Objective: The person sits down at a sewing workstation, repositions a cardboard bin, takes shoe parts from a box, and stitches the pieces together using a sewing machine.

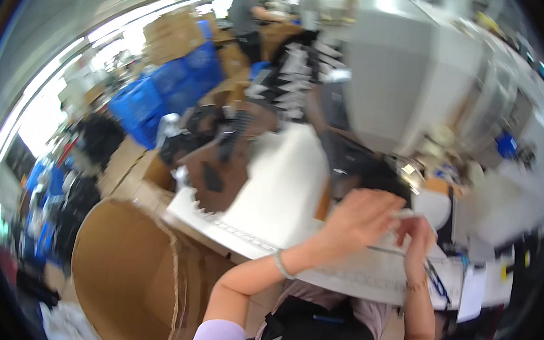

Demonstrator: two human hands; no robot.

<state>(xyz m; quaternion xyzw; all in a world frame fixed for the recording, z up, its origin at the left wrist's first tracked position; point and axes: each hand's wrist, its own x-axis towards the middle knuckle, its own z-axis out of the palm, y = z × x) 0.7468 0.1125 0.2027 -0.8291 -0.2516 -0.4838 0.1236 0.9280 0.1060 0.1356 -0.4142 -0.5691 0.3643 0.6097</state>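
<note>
Left hand (359, 219) over blurred white sheets (283, 195) (grip unclear)

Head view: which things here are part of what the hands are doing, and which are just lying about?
In hand:
left hand and right hand, meeting over the white sheets
a thin stick-like item at the fingertips, too blurred to identify

Lying about:
curved cardboard piece
blue crates
grey machine
another person far back

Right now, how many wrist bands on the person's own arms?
2. A thin bracelet sits on the left wrist, below the left hand. A second band circles the right wrist, under the right hand. Blur may hide more.
</note>
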